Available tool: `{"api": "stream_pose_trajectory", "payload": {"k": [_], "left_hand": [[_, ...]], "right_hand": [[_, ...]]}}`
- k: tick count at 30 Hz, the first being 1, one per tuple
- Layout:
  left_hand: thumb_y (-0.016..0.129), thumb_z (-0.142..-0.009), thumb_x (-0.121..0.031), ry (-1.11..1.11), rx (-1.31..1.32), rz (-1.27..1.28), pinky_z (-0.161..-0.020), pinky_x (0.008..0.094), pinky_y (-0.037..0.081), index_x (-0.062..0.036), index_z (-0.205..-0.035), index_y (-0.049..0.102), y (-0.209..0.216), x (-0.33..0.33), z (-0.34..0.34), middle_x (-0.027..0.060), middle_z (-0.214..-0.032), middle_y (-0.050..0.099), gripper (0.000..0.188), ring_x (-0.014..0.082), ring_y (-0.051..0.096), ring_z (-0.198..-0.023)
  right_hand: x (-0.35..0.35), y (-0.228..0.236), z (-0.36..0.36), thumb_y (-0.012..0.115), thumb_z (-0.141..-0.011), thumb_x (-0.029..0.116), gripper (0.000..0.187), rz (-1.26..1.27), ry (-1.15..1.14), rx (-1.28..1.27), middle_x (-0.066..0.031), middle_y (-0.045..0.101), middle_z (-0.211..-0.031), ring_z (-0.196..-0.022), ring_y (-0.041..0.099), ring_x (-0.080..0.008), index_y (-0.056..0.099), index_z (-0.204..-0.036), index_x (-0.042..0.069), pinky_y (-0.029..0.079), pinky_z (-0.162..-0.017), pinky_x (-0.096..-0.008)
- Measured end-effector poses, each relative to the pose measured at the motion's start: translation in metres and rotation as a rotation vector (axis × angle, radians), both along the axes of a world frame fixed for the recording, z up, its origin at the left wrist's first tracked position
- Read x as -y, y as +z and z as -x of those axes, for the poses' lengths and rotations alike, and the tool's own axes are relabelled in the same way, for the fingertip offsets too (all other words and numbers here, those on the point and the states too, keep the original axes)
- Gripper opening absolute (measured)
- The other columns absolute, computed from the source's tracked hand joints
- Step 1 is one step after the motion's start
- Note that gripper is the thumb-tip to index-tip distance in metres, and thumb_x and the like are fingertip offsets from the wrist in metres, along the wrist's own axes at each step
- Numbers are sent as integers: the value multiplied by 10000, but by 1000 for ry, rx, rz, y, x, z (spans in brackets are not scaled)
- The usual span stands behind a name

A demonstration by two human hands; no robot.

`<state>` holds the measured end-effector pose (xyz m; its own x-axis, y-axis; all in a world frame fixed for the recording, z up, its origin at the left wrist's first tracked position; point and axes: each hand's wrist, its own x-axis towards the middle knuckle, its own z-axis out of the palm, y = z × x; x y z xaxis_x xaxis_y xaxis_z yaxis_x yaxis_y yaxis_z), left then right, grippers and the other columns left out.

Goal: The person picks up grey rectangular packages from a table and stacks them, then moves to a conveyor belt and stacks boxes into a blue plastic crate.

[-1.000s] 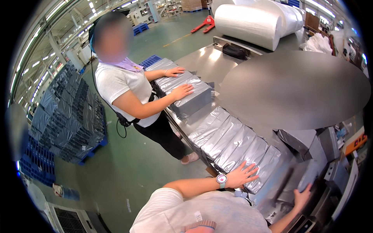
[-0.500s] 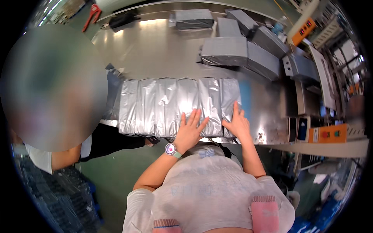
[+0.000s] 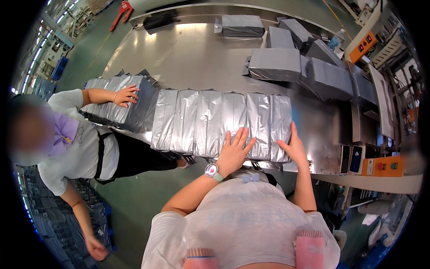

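Note:
A row of several silver, plastic-wrapped packs lies side by side along the near edge of the metal table. My left hand rests on the near part of the row, fingers spread flat over the silver wrap. At the row's right end, my right hand is against the last pack. Its thumb lies toward the top and its fingers point up along the pack's outer side. Neither hand is wrapped round anything.
At left a co-worker rests a hand on another group of silver packs. Grey wrapped blocks lie at the table's far right. Beyond them stands a machine with an orange button box. Dark stacked bundles stand on the floor.
The view has shifted, so the row appears farther right. My right hand has slid from the last pack's top to its outer side. The co-worker's hand on the left packs now shows.

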<state>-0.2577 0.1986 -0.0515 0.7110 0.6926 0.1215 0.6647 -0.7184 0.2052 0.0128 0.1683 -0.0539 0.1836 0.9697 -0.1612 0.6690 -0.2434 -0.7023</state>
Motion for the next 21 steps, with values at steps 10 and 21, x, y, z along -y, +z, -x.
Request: {"api": "stream_pose_trajectory", "payload": {"k": [10, 21], "left_hand": [[789, -655, -447, 15, -48, 25, -1013, 665, 265, -182, -1460, 317, 21, 2, 12, 196, -1484, 298, 970, 385, 256, -1389], [765, -625, -556, 112, -83, -64, -941, 715, 275, -229, -1449, 352, 20, -2, 15, 188, -1471, 333, 978, 450, 291, -1345]], "right_hand": [[6, -57, -1, 613, -918, 325, 671, 16, -371, -810, -157, 496, -1346, -1214, 487, -211, 330, -1422, -17, 369, -1017, -319], [4, -63, -2, 594, -935, 344, 682, 17, -416, -761, -168, 480, -1363, -1241, 455, -232, 303, -1440, -10, 345, -1038, -334]]}}
